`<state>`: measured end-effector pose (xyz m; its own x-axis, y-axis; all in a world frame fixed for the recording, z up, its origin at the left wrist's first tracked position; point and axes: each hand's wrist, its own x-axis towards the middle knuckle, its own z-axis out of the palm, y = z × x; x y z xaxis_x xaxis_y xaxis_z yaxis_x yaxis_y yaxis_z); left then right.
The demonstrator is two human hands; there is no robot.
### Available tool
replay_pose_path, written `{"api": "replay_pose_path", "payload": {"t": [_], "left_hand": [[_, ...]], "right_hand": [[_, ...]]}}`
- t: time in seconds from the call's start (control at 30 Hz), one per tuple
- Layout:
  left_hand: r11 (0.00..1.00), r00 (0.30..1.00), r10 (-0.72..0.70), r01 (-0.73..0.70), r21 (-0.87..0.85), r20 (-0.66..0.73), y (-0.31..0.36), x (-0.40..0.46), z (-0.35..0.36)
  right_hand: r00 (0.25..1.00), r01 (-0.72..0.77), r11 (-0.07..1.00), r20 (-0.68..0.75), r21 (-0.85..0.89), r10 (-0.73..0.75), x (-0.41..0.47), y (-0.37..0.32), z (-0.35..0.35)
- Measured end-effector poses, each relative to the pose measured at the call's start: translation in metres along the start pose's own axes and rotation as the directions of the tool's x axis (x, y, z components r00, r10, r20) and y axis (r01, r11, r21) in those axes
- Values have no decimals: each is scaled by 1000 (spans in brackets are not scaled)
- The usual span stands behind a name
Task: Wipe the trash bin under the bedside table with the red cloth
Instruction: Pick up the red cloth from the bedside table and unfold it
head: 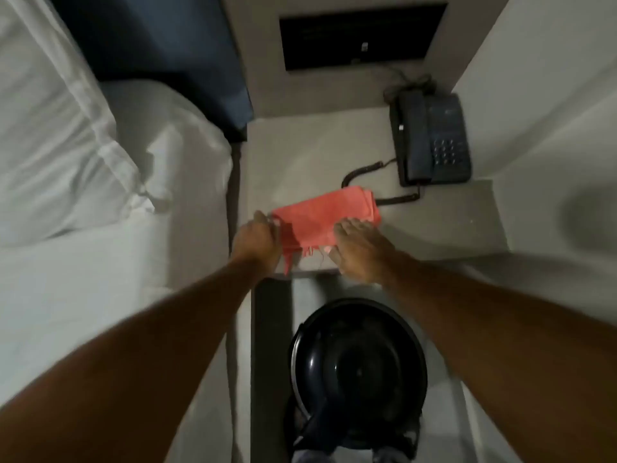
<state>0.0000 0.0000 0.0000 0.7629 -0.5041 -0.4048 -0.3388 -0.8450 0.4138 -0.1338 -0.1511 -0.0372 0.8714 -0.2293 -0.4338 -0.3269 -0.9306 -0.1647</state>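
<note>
The red cloth [322, 217] lies folded on the grey bedside table [310, 152], near its front edge, with one corner hanging over. My left hand [257, 240] pinches the cloth's left edge. My right hand [359, 250] rests flat on the cloth's right front part, fingers spread. The black round trash bin [359, 369] stands on the floor below the table's front edge, seen from above, between my forearms.
A dark telephone [432, 140] with a coiled cord [365, 173] sits at the table's back right, close behind the cloth. The bed with white sheets [83, 228] and a pillow [53, 128] fills the left. A white wall [551, 95] closes the right side.
</note>
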Motion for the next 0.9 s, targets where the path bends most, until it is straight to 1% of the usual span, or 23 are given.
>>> {"api": "replay_pose_path", "payload": {"t": [0.07,0.1,0.13,0.2,0.27,0.33,0.37,0.4,0.43,0.47,0.5,0.53,0.57,0.6,0.63,0.67,0.7,0.73,0.77,0.8,0.83,0.87,0.9], "left_hand": [[972,988,-142,129,-195,-59,2,25,13],[926,971,-235,212,-313,-37,3,38,18],[873,951,-307,298,-385,41,11,46,18],[783,910,-373,413,-465,179,16,55,24],[697,890,-400,450,-559,218,19,55,22],[624,883,-405,456,-635,236,21,53,18],[576,885,-395,447,-684,246,23,50,18],[512,887,-383,435,-741,257,28,44,17],[450,892,-363,419,-789,267,33,37,16],[389,900,-337,401,-830,277,41,27,14],[341,910,-304,381,-860,283,49,13,12],[290,922,-259,359,-887,289,58,-3,10],[245,935,-201,335,-910,291,68,-21,9],[206,945,-139,319,-925,295,77,-41,8],[190,947,-85,319,-928,309,84,-64,6],[196,943,-34,332,-923,332,89,-88,6],[219,931,21,352,-910,365,92,-113,7],[248,913,75,373,-894,402,92,-139,11],[265,893,128,388,-883,431,90,-165,16],[258,878,172,397,-881,446,88,-192,24],[244,869,187,410,-879,458,85,-219,35],[243,858,181,434,-867,480,83,-243,50],[263,845,153,464,-846,512,80,-266,67]], "right_hand": [[999,-16,998,-27,58,18,8,4,17],[999,-29,996,-41,87,32,10,6,25],[997,-27,995,-64,100,34,8,5,26],[997,-20,993,-71,117,28,7,4,32],[997,1,989,-76,146,10,6,6,30],[997,-10,973,-78,230,28,6,8,25],[992,-27,949,-107,313,64,3,7,22],[977,-58,894,-157,444,142,-2,4,20],[939,-103,786,-200,610,279,-10,-2,18],[865,-151,608,-194,779,462,-20,-9,18],[776,-170,356,-98,919,623,-33,-19,19],[716,-145,20,91,989,692,-48,-29,21],[722,-109,-326,300,939,623,-63,-38,27],[776,-87,-593,428,800,464,-82,-47,33],[840,-67,-757,446,650,309,-104,-55,40],[899,-29,-856,387,517,203,-127,-65,43],[939,2,-906,311,423,147,-148,-74,46],[960,43,-930,244,366,140,-168,-81,48],[973,108,-947,164,303,163,-186,-84,50],[966,202,-949,108,243,233,-204,-84,51],[944,306,-925,58,225,326,-220,-81,50],[916,384,-893,27,237,401,-237,-76,55],[894,412,-875,73,255,443,-257,-68,61]]}}
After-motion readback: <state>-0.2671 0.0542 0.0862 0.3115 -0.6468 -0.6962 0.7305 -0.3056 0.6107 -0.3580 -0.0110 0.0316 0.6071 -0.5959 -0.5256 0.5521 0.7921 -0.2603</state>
